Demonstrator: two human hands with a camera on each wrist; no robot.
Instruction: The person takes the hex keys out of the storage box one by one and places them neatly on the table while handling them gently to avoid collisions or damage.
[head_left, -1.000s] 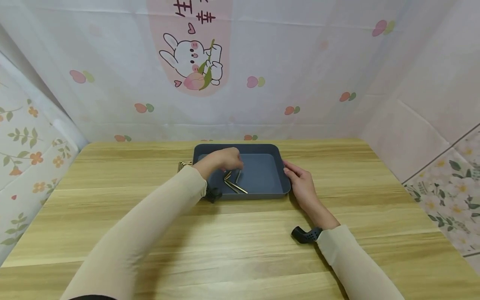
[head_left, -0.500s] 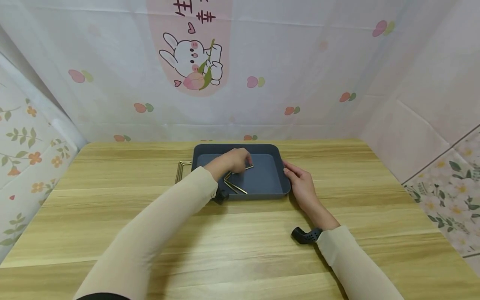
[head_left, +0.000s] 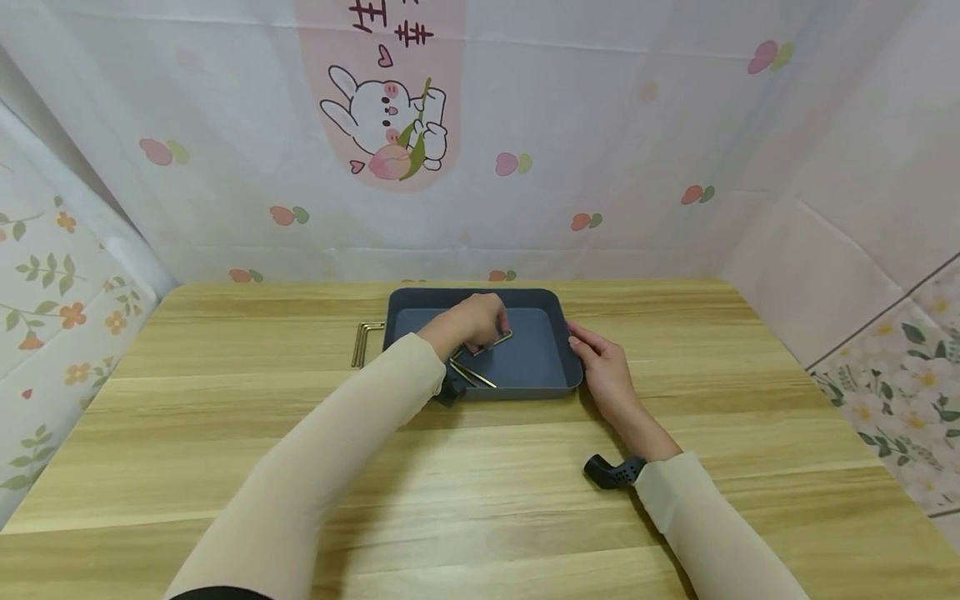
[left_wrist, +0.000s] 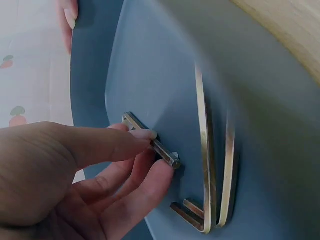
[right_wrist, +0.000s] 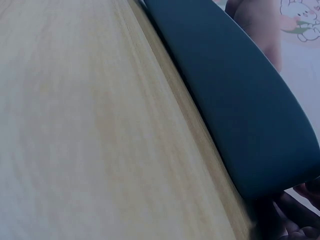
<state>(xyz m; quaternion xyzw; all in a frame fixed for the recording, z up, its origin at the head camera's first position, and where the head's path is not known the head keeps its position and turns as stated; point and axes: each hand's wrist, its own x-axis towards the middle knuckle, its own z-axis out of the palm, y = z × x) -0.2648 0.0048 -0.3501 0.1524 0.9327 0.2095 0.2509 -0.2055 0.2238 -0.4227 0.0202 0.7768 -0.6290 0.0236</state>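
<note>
Low inside a blue-grey rectangular tray (head_left: pixel 528 354), my left hand (head_left: pixel 478 321) pinches a brass-coloured hex key (left_wrist: pixel 165 151) between thumb and fingertips. The key's short bend points away from the hand, close over the tray floor. Two more hex keys (left_wrist: pixel 204 130) lie side by side in the tray near that hand, their bent ends together. My right hand (head_left: pixel 609 375) rests against the outside of the tray's right wall, thumb and fingertips at the rim. In the right wrist view its fingers (right_wrist: pixel 295 212) show only partly, below the tray's corner.
Several matching hex keys (head_left: pixel 362 343) lie nested on the wooden table (head_left: pixel 465 492) just left of the tray. Behind the table hangs a patterned cloth (head_left: pixel 615 125) with a rabbit print. A black wrist device (head_left: pixel 613 472) sits on the right wrist.
My left hand has shifted right within the tray, and the hex key it holds has swung round to point right. The right hand and the tray have stayed in place.
</note>
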